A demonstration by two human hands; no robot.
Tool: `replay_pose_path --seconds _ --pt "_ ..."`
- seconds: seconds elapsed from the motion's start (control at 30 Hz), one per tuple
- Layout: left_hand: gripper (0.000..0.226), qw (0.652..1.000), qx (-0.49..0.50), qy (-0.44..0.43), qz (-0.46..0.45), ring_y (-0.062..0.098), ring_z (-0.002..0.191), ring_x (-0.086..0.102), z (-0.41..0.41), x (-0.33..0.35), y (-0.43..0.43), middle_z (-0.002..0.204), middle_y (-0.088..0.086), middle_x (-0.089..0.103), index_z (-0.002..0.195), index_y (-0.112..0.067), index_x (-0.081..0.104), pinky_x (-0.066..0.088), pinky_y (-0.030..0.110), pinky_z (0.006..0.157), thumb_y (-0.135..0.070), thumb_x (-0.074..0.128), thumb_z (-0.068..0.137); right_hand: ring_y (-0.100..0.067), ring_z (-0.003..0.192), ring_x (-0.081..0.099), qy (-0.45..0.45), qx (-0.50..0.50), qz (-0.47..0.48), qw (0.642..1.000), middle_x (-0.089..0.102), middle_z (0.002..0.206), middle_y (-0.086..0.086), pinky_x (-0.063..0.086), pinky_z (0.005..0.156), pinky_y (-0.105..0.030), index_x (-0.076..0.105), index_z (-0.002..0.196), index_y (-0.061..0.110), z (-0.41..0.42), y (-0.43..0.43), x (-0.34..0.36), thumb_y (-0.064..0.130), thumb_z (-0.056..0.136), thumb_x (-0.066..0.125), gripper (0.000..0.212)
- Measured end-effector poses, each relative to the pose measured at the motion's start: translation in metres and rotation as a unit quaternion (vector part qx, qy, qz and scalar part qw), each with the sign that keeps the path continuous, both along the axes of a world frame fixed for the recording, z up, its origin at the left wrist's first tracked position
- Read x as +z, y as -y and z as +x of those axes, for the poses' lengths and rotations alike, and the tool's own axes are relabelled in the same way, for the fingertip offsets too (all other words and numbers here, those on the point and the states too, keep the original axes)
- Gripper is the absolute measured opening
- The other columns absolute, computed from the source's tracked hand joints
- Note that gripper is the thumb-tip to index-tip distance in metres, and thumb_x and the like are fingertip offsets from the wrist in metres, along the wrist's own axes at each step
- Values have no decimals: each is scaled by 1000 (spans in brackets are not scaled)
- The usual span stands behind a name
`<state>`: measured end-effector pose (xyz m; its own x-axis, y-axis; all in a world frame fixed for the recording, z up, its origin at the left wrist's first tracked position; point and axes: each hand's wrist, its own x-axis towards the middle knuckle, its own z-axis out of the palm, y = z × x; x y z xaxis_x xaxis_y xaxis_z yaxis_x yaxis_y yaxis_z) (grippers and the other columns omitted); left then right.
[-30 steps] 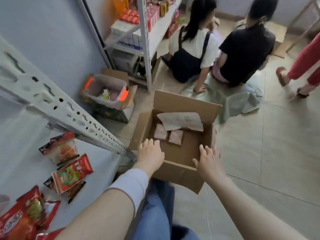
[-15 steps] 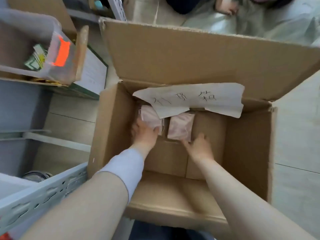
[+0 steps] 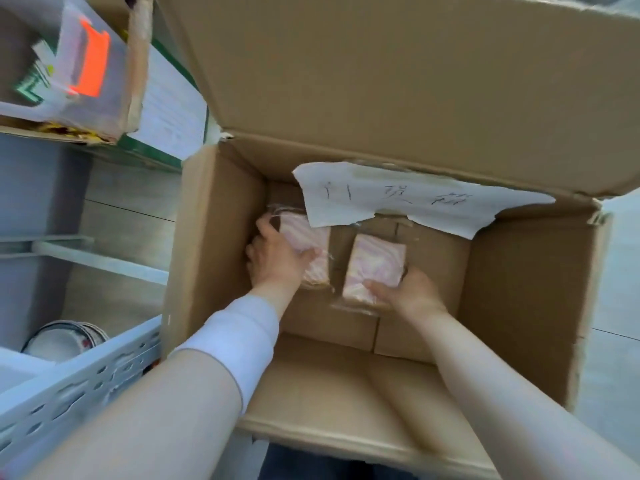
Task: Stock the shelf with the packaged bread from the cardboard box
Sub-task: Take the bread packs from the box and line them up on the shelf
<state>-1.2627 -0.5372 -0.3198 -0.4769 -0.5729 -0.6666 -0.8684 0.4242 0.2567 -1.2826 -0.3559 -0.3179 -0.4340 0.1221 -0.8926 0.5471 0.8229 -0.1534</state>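
Observation:
An open cardboard box (image 3: pixel 526 289) fills the view, with two pinkish bread packs in clear wrap on its floor. My left hand (image 3: pixel 277 258) is closed around the left bread pack (image 3: pixel 308 233), thumb across its front. My right hand (image 3: pixel 405 289) grips the near end of the right bread pack (image 3: pixel 377 261). A torn white paper label (image 3: pixel 398 199) with handwriting hangs from the box's far rim over the packs. The grey metal shelf rail (image 3: pixel 76 386) crosses the lower left corner.
A clear plastic bin with an orange latch (image 3: pixel 90 60) sits in another cardboard box at the upper left. A round tin (image 3: pixel 62 341) lies under the shelf rail. Tiled floor (image 3: pixel 620 271) shows to the right of the box.
The view has closed in on the box. Both hands went from its near rim down to the bottom and have taken hold of the two bread packs.

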Motion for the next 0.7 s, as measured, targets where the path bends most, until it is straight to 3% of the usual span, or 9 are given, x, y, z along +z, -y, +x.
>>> replay_pose_path --seconds 0.1,0.17,0.27,0.37,0.43,0.53,0.7 --pt "90 998 -56 37 -10 36 128 34 1 10 2 135 18 42 136 -18 19 32 44 101 -39 76 70 -29 118 54 34 36 -9 999 57 130 -10 45 96 -37 48 127 10 -5 -4 8 52 73 70 73" --pt "90 996 -76 49 -15 37 126 35 2 16 1 133 18 41 135 -18 19 34 44 98 -39 76 69 -28 118 54 39 61 0 997 57 130 -9 45 94 -35 47 128 10 -7 -6 13 52 74 69 72" --pt "89 997 -47 65 12 38 114 48 7 24 1 129 18 41 132 -19 18 39 39 83 -37 78 69 -28 118 54 23 47 -6 999 56 130 -7 46 92 -33 43 132 11 -7 -10 21 46 75 71 73" --pt "92 995 -11 98 30 37 107 53 14 32 3 129 17 39 132 -22 14 36 34 73 -37 78 68 -28 115 56 8 -2 -25 1000 54 133 -4 50 91 -41 32 140 15 -6 -14 32 35 75 74 80" --pt "98 993 5 114 36 35 110 52 21 37 4 131 16 38 135 -22 10 36 35 76 -38 78 67 -28 111 58 27 -82 -45 995 53 131 -5 56 76 -40 32 140 18 -4 -16 39 29 76 74 77" --pt "98 990 37 114 70 34 117 50 34 44 6 132 16 44 140 -16 5 40 37 89 -39 72 73 -29 108 59 44 -155 -67 985 54 128 -8 53 57 -31 36 135 16 1 -20 47 25 76 75 71" --pt "68 983 124 -3 136 34 116 53 57 70 12 130 15 52 137 -4 28 41 33 89 -36 60 86 -28 106 60 14 -151 -105 983 53 128 -9 54 66 -31 29 141 14 24 -36 65 28 81 70 74"
